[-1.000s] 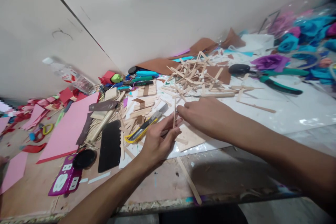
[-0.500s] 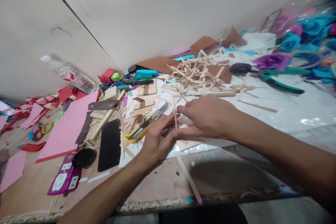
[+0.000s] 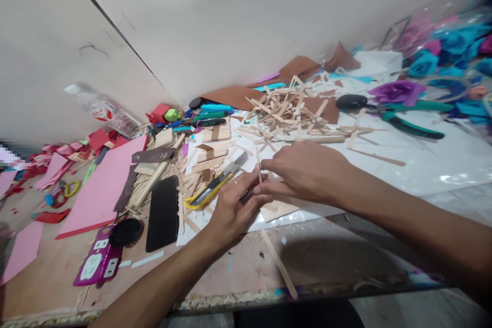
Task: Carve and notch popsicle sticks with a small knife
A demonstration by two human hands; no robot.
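Observation:
A thin wooden craft stick (image 3: 259, 159) stands nearly upright between my two hands. My left hand (image 3: 230, 207) is closed around its lower part, with the fingers pinched. Something small and dark shows between the left thumb and fingers, too hidden to name. From the right, my right hand (image 3: 307, 171) pinches the same stick, its index fingertip against the side and its thumb lower down by the left fingertips. A yellow box cutter (image 3: 211, 187), blade out, lies just beyond my left hand. Beneath the hands is a white sheet (image 3: 326, 209) with a flat wooden piece (image 3: 279, 210) on it.
Behind the hands rises a heap of bent craft sticks (image 3: 284, 105). Green-handled pliers (image 3: 413, 123) lie to the right. A black phone (image 3: 162, 212), a round black lid (image 3: 126, 231) and pink foam sheet (image 3: 103, 184) are left. One loose stick (image 3: 280, 266) reaches the table's front edge.
My left fingers have drawn in more closely around the stick. The right thumb has shifted slightly right with the hands, and the view has moved a little.

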